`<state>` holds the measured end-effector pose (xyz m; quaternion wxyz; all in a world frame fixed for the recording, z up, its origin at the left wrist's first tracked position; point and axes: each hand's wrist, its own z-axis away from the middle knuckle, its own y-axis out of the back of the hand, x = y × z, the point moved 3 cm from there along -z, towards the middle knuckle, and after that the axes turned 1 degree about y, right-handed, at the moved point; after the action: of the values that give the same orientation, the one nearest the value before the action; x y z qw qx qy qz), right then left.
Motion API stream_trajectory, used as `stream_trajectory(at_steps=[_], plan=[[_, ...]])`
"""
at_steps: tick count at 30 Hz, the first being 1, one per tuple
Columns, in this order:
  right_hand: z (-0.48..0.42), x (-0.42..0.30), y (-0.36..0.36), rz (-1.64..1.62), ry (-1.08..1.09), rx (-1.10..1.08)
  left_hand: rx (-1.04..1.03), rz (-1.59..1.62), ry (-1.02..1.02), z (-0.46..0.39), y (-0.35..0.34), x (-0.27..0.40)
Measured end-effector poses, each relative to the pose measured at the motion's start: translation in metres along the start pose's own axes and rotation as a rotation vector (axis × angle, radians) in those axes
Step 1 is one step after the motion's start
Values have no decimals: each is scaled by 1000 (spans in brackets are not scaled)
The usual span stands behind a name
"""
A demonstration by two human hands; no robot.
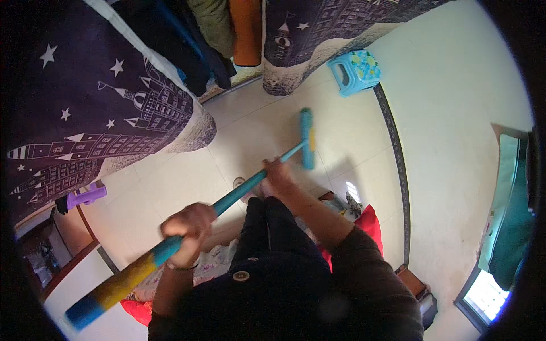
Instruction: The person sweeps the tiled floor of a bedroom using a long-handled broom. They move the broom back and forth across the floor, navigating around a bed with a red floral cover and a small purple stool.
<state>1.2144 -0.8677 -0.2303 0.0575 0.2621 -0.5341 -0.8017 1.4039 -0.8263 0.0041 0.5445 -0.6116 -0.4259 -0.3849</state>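
My left hand (187,232) is closed around the thick teal handle (239,192) of a long-handled floor-cleaning tool, near its yellow-and-blue end section at the lower left. Farther down the same handle, my right hand (279,177) grips it close to the thinner part. The tool's T-shaped head (306,140), teal with a yellow patch, is over the pale tiled floor (264,115); blur hides whether it touches. Below the handle are my dark-trousered legs (256,230), with one foot partly hidden behind it.
A dark curtain (140,98) printed with castles and stars hangs at the left, parted around hanging clothes (245,32). A blue plastic stool (356,72) stands by the pale wall (448,149). A purple plastic thing (87,195) lies at left. Red fabric (370,226) is close behind my right arm.
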Motion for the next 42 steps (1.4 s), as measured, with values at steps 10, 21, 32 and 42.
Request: stream_trajectory(at_steps=[10, 21, 32, 42], plan=[[-64, -10, -77, -108, 0, -74, 322, -242, 41, 40, 43, -36], [-45, -126, -15, -389, 268, -130, 393, -105, -232, 35, 36, 68], [-30, -34, -78, -182, 152, -167, 515, -94, 49, 66, 42, -12], [-47, -178, -2, -440, 303, -234, 428, -347, -211, 58, 55, 88]])
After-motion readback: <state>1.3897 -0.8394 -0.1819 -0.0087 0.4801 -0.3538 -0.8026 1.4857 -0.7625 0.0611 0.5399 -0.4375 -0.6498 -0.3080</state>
